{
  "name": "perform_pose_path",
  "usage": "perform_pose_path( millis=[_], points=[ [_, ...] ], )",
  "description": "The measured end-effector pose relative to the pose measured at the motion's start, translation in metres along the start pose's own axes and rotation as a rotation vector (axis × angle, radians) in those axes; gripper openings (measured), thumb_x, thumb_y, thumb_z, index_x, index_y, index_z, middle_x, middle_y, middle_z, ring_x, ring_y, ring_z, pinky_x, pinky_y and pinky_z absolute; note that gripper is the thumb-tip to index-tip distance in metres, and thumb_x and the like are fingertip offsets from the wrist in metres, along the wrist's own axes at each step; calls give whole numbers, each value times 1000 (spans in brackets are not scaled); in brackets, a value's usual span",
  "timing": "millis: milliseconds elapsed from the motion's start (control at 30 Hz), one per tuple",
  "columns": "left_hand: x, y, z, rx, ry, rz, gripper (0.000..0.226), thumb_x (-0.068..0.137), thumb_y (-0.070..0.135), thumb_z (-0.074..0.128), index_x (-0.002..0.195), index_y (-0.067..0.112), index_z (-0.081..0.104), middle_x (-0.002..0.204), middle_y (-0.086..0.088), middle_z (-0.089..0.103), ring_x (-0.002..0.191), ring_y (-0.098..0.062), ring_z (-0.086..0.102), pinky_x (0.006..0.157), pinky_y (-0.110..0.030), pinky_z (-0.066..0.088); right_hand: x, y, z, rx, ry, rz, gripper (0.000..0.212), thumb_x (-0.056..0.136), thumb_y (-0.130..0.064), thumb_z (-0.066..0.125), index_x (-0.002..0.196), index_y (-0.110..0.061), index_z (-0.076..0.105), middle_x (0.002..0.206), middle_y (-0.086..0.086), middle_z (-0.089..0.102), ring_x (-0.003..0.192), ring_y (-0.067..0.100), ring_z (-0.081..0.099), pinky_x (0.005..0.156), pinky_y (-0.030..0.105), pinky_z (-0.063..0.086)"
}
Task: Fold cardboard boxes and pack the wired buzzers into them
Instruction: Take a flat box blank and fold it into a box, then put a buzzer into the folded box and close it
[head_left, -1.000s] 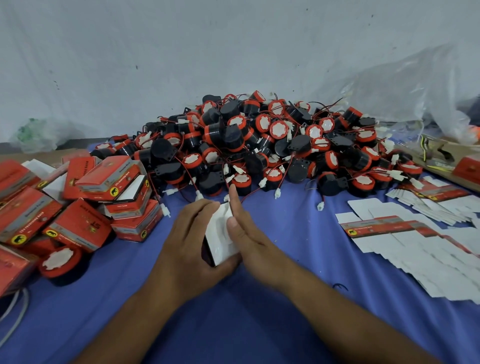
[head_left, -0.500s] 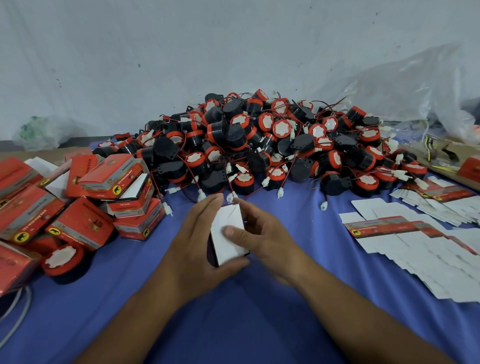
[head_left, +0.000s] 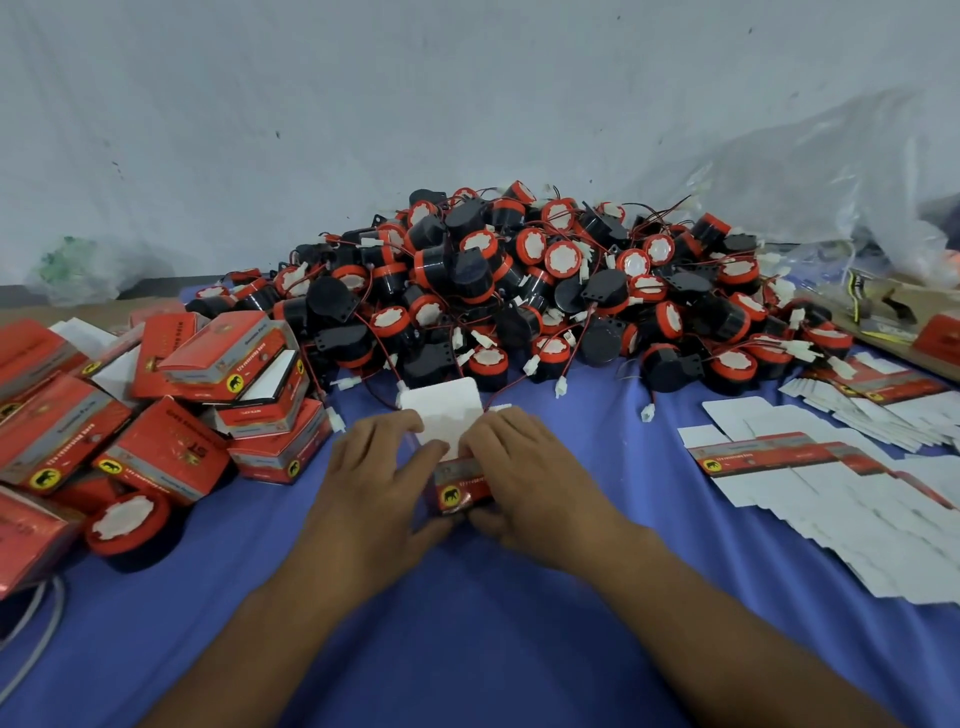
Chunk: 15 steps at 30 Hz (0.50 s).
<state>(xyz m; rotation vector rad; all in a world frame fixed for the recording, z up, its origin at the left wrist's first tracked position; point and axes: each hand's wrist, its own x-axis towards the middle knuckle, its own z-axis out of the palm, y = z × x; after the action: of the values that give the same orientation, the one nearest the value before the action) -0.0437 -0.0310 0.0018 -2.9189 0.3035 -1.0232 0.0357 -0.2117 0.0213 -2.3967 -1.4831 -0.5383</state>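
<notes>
Head view: at frame centre the left hand (head_left: 379, 483) and right hand (head_left: 535, 478) grip a red cardboard box (head_left: 460, 488), fingers curled over its sides. Its white flap (head_left: 447, 410) lies open toward the buzzer pile (head_left: 519, 291). There are folded boxes (head_left: 182, 400) at left and flat box blanks (head_left: 831, 483) at right.

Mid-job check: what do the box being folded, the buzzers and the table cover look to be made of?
The box looks like thin card: glossy red print outside, plain matt white on its raised flap. The buzzers seem moulded plastic, matt black bodies with red rims. The cover is probably cloth: blue, matt, softly creased.
</notes>
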Motion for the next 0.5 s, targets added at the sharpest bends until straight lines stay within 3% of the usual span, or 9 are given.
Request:
perform_pose_path(
  millis=[100, 200, 233, 300, 333, 400, 500],
  points=[
    [3, 1, 1, 92, 45, -33, 63, 51, 34, 93, 103, 6, 70, 103, -16, 60, 97, -31, 48, 75, -46, 47, 2, -4, 3, -152, -47, 108, 37, 80, -29, 64, 109, -9, 51, 119, 8, 52, 113, 28, 45, 99, 36, 39],
    [2, 6, 7, -29, 21, -72, 57, 56, 21, 92, 105, 5, 68, 88, -14, 58, 71, -32, 58, 58, -40, 51, 3, -9, 9, -171, -103, 236, 37, 83, -32, 62, 110, -10, 52, 126, 10, 47, 116, 31, 44, 102, 37, 33],
    [1, 10, 8, -123, -15, -90, 54, 64, 23, 86, 111, 6, 65, 90, -16, 60, 69, -34, 61, 56, -40, 54, 3, -8, 10, -156, -123, 295, 38, 82, -36, 62, 109, -11, 53, 126, 9, 44, 115, 30, 43, 98, 36, 35],
    [-2, 19, 7, -415, -112, -178, 52, 81, 42, 60, 123, 12, 58, 108, -11, 65, 86, -32, 66, 70, -42, 57, 1, -2, 11, -145, -142, 369, 38, 78, -44, 63, 101, -17, 49, 120, 6, 39, 107, 26, 40, 88, 32, 35],
    [-4, 21, 8, -538, -161, -232, 56, 82, 52, 52, 127, 18, 55, 115, 1, 64, 95, -22, 65, 78, -38, 56, 0, 0, 10, -110, -143, 382, 39, 76, -45, 64, 98, -19, 46, 118, 5, 36, 102, 24, 36, 83, 30, 32],
    [-6, 19, 10, -599, -192, -290, 53, 81, 67, 49, 124, 36, 44, 102, 25, 57, 89, -2, 59, 71, -16, 48, -4, 5, 8, 87, -122, 390, 44, 73, -43, 73, 98, -18, 48, 118, 2, 32, 95, 20, 29, 75, 24, 28],
    [-7, 8, 11, -633, -241, -355, 48, 80, 77, 45, 109, 40, 37, 75, 21, 53, 68, -1, 54, 59, -14, 41, -10, 11, 0, 493, -48, 358, 39, 73, -40, 86, 93, -19, 59, 104, -8, 44, 86, 4, 41, 69, 14, 34]
  ],
)
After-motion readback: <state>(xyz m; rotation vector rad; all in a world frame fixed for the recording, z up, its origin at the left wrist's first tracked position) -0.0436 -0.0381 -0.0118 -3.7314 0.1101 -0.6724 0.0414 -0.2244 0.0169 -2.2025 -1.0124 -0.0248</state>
